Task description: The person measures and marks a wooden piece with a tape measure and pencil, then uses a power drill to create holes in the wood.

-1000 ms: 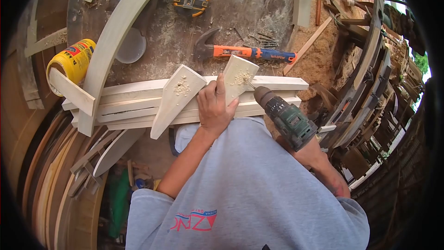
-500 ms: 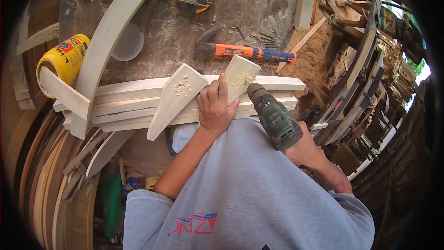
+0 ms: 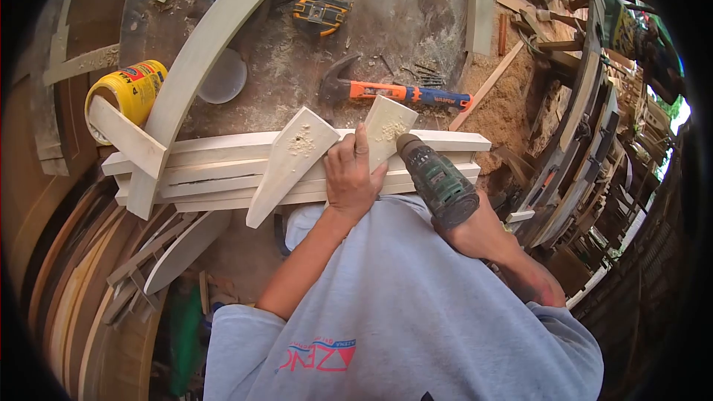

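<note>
Our left hand (image 3: 350, 175) presses flat on a tapered wood block (image 3: 386, 131) lying across stacked slats (image 3: 223, 167) at the table's near edge. Our right hand (image 3: 475, 234) is wrapped round the green drill (image 3: 437, 178), its tip seemingly in that block. Beyond lie a hammer (image 3: 394, 91) and a tape measure (image 3: 321, 11).
</note>
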Demonstrator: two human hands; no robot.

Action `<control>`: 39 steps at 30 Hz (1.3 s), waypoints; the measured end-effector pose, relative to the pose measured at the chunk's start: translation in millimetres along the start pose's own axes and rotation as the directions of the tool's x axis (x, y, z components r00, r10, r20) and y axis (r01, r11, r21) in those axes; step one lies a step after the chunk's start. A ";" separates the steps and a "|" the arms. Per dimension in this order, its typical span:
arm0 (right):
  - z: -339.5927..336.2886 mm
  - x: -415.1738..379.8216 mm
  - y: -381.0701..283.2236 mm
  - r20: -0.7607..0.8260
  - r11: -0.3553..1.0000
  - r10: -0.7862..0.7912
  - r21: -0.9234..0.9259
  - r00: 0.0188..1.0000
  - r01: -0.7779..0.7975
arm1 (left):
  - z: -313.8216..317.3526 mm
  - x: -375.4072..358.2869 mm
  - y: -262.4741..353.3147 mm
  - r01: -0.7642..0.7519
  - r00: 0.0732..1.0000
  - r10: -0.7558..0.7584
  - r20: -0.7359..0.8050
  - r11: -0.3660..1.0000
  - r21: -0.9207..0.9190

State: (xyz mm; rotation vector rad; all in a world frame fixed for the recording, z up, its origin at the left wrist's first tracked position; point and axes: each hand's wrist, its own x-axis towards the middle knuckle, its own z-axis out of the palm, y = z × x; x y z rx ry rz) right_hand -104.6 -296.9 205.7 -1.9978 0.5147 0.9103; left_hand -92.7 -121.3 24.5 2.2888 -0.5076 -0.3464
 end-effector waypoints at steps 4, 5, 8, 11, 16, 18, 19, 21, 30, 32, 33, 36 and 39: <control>4.1 -0.7 26.4 -0.013 0.989 -0.129 -0.080 0.992 0.127 | 0.5 -3.3 1.1 -0.009 1.000 0.009 0.006 1.000 0.004; 4.1 2.8 34.8 0.072 0.961 -0.189 -0.192 0.979 0.200 | 0.7 -1.5 1.2 -0.004 1.000 0.004 0.011 1.000 0.002; 4.1 5.3 14.7 -0.007 0.999 0.049 -0.015 0.999 -0.049 | 0.2 -1.2 0.2 0.001 1.000 -0.001 0.016 1.000 -0.011; -12.5 -13.0 8.5 0.062 0.956 -0.124 -0.260 0.990 0.136 | -1.8 -0.5 2.2 -0.005 1.000 0.005 -0.001 1.000 0.004; -37.4 -65.5 -5.2 -0.320 0.995 -0.102 -0.019 0.942 0.101 | 3.9 0.0 1.4 -0.019 1.000 0.020 -0.017 0.999 0.037; -49.0 -67.5 1.3 -0.427 0.942 0.175 0.334 0.887 -0.025 | 2.8 1.7 1.7 -0.052 0.998 0.054 -0.022 0.996 0.075; -53.8 -61.1 12.8 -0.492 0.937 0.109 0.341 0.864 0.076 | 2.0 2.5 3.5 -0.030 0.999 0.031 -0.015 0.996 0.086; -65.5 -34.8 27.8 -0.623 0.899 -0.025 0.329 0.782 0.290 | 0.6 4.0 6.7 -0.032 0.999 0.035 -0.024 0.993 0.115; -110.7 184.2 6.1 -0.857 0.661 -0.468 -0.179 0.214 0.729 | -7.4 8.0 10.0 -0.087 0.994 0.083 -0.076 0.995 -0.047; -107.9 226.4 13.5 -0.832 0.684 -0.484 -0.166 0.271 0.711 | -22.1 6.0 19.4 -0.089 0.992 0.082 -0.097 0.993 -0.075; -103.8 245.2 21.8 -0.824 0.684 -0.525 -0.262 0.211 0.680 | -33.4 4.5 28.6 0.154 0.988 -0.131 0.081 0.846 -0.511; -99.9 246.6 16.5 -0.827 0.644 -0.540 -0.287 0.155 0.709 | -62.3 -9.9 18.6 0.482 0.862 -0.058 0.503 -0.208 -0.851; -108.0 256.0 21.0 -0.759 0.669 -0.521 -0.080 0.389 0.739 | -82.4 -16.1 10.8 0.437 0.891 0.192 0.411 -0.607 -0.664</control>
